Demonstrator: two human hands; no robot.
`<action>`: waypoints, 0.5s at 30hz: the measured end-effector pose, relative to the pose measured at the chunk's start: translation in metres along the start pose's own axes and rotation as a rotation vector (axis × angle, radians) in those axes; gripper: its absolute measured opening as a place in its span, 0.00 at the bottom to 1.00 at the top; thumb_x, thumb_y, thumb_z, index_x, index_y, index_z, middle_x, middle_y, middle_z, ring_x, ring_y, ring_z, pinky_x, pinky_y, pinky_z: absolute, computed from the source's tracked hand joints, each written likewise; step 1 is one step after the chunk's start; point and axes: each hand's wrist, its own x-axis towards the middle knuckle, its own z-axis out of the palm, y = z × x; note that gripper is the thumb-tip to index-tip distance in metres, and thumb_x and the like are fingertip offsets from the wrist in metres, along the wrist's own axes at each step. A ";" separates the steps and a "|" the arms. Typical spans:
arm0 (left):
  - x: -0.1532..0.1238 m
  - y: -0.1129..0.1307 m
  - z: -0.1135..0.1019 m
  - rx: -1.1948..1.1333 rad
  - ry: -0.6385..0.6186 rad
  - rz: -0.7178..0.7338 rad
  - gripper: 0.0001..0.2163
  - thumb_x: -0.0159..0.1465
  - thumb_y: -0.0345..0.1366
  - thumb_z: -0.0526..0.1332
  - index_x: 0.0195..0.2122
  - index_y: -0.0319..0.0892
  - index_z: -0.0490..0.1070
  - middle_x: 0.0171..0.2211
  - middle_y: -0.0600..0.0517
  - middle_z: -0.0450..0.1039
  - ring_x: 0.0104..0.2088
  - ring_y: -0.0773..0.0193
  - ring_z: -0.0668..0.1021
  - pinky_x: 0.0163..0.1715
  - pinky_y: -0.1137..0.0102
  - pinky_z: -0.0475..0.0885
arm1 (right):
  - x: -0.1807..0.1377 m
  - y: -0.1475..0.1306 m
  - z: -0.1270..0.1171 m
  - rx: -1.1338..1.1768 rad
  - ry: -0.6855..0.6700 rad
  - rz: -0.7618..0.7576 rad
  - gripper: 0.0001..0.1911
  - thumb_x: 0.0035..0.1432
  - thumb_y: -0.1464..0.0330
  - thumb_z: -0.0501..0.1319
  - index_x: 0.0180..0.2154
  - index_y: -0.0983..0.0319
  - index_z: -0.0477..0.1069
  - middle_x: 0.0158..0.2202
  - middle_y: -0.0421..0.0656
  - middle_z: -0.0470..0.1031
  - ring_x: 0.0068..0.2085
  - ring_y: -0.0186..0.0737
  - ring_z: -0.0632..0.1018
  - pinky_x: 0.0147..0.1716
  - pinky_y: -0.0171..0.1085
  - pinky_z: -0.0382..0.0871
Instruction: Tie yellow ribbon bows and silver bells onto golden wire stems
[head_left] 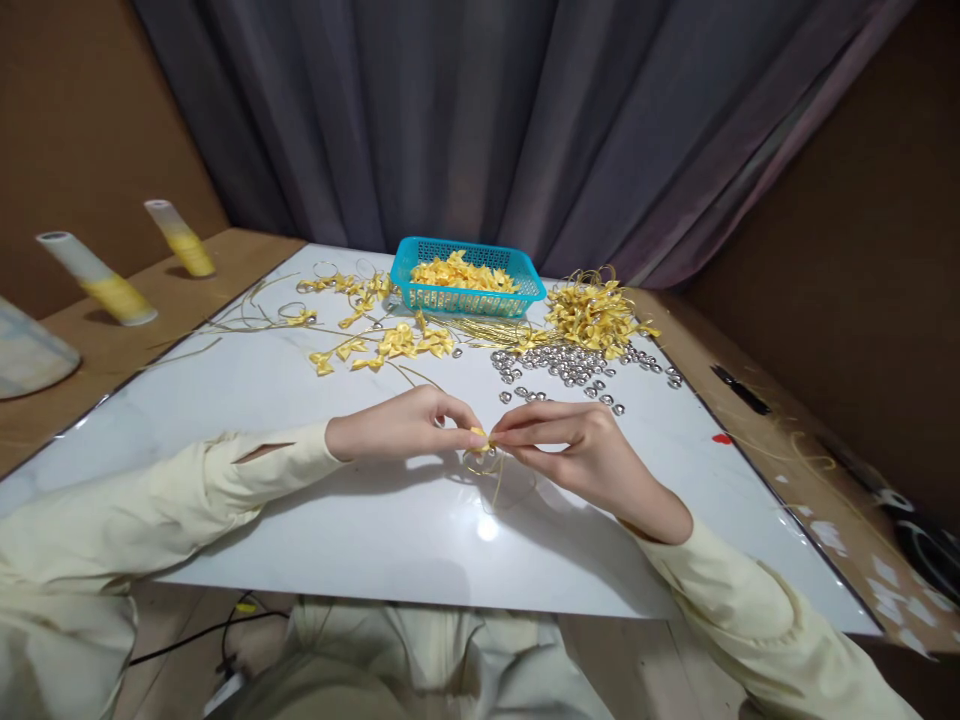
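My left hand (pixel 424 420) pinches a small yellow ribbon bow (pixel 478 436) between thumb and forefinger. From the other side, the fingertips of my right hand (pixel 581 440) close on the same bow. A thin gold cord (pixel 495 485) hangs in loops beneath it, and a small silvery bead shows just below the fingers. Both hands are held low over the white tabletop (pixel 360 545). Past them lie several loose yellow bows (pixel 405 342) and a spread of silver beads (pixel 574 362).
At the back stands a turquoise basket (pixel 469 300) heaped with yellow bows. Beside it is a bundle of corded bows (pixel 596 312), with gold cords (pixel 487 332) lying in front. Yellow-wound spools (pixel 112 290) stand left. A black pen-like object (pixel 741 390) lies right.
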 end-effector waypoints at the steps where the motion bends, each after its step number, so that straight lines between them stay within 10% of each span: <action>1: 0.000 0.000 0.000 0.001 0.003 -0.006 0.13 0.61 0.41 0.58 0.35 0.37 0.76 0.33 0.49 0.78 0.34 0.65 0.76 0.35 0.74 0.67 | 0.000 0.000 0.000 0.002 0.005 0.001 0.10 0.55 0.75 0.60 0.33 0.59 0.80 0.34 0.42 0.79 0.32 0.34 0.79 0.34 0.33 0.73; 15: -0.001 0.000 0.001 -0.017 0.036 -0.021 0.12 0.58 0.42 0.62 0.35 0.38 0.77 0.33 0.49 0.78 0.35 0.63 0.77 0.36 0.73 0.68 | 0.002 -0.002 -0.004 0.060 0.010 0.077 0.08 0.53 0.74 0.63 0.31 0.58 0.80 0.33 0.41 0.80 0.32 0.35 0.79 0.35 0.33 0.73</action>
